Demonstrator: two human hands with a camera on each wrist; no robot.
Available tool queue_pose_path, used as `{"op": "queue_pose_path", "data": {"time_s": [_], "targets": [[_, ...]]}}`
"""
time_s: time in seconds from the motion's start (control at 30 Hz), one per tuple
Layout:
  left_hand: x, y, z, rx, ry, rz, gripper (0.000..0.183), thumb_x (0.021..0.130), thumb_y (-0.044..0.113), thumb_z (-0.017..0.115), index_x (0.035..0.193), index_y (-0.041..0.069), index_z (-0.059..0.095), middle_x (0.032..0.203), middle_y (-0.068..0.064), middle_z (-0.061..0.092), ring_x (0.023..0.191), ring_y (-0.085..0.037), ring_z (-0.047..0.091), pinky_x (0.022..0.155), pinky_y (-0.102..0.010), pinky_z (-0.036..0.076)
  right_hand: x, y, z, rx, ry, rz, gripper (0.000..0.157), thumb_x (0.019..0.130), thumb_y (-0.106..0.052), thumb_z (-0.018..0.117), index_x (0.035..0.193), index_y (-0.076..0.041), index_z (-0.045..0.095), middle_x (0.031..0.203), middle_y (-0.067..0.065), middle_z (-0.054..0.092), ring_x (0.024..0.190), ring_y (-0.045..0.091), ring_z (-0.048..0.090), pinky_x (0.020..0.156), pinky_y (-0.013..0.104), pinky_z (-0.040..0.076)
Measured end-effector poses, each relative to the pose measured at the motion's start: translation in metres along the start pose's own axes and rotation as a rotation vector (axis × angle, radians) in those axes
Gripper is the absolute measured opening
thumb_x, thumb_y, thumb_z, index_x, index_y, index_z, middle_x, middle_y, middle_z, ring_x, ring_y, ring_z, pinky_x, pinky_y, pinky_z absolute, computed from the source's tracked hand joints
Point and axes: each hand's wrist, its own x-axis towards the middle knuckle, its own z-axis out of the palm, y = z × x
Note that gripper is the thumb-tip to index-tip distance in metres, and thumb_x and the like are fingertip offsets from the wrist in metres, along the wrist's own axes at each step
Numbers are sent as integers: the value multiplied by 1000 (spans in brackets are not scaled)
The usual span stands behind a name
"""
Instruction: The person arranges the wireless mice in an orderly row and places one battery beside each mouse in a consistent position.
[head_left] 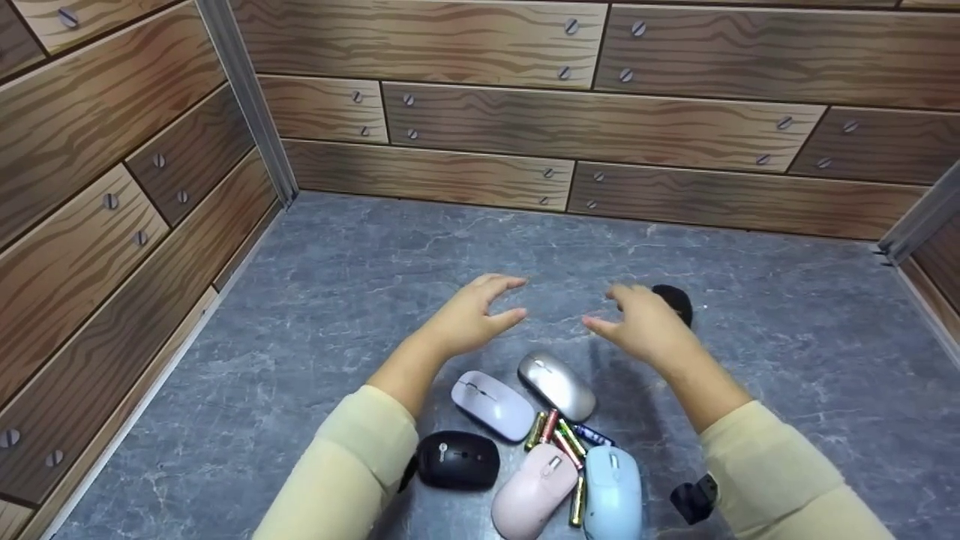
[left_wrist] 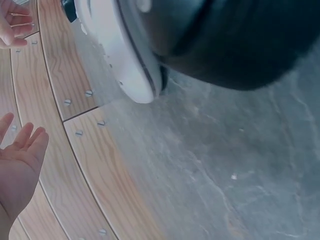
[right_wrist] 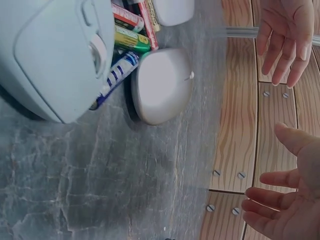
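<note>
My left hand (head_left: 476,315) hovers over the grey surface, fingers spread and thumb apart, holding nothing. Facing it, my right hand (head_left: 643,324) is likewise empty, its fingers loosely bent. Just beyond the right hand is a dark rounded object (head_left: 677,301), partly hidden by it. Below and between the arms lie a silver mouse (head_left: 557,385) and a pale lavender mouse (head_left: 493,405). A black mouse (head_left: 459,460) sits beside the left sleeve. Nearer me are a pink mouse (head_left: 534,491) and a light blue mouse (head_left: 613,491), with several batteries (right_wrist: 134,39) clustered among the mice.
Wood-plank patterned walls (head_left: 480,112) enclose the marbled grey surface (head_left: 360,270) at the back and sides. Metal corner posts (head_left: 251,105) stand where the walls meet. A small black device (head_left: 694,499) sits at the right sleeve.
</note>
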Motion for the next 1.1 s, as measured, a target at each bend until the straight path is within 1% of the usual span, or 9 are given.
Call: {"op": "queue_pose_path", "data": {"time_s": [0.3,0.47,0.6,0.73,0.83,1.0,1.1], "targets": [[-11,-5,1,19,1,3,54,90,42,53,137,19,42,140,-2,39,128,-20,36,106,-38,28,-7,-5,10,4,16,-72,67,83,-46,61,124,6,48,117,27,53,105,40,52,89,52,42],[-17,-6,2,-15,5,-6,53,89,44,53,137,22,42,141,-1,37,129,-20,35,106,-40,28,-10,-10,17,13,11,-90,63,82,-42,64,121,5,51,113,25,56,100,37,55,85,50,45],[-20,-8,4,-30,8,0,52,90,42,53,136,20,43,140,-1,39,128,-20,36,105,-39,30,-12,-12,23,18,13,-117,59,80,-38,67,118,5,53,107,23,59,95,35,57,82,49,46],[-25,-9,6,-33,-9,-8,51,90,39,54,136,19,43,139,0,39,128,-19,36,104,-39,30,-14,-14,29,25,17,-145,56,79,-34,69,117,6,54,107,23,58,94,35,57,81,48,47],[-28,-9,7,-40,-23,-14,50,90,37,55,136,19,43,139,-1,39,128,-21,36,103,-40,32,-15,-16,33,29,14,-152,55,79,-32,69,116,6,54,108,22,58,94,34,58,80,47,48],[-32,-10,10,-33,-35,-24,51,90,40,54,135,20,43,139,1,39,127,-21,37,103,-41,33,-16,-18,42,21,-3,-143,54,78,-32,70,114,5,56,104,22,59,91,33,58,79,47,48],[-32,-10,13,-42,-35,-17,51,89,39,55,135,19,44,138,0,40,128,-21,36,105,-42,30,-18,-19,47,11,-28,-125,55,77,-32,71,116,4,55,104,21,59,92,34,57,80,48,47]]}}
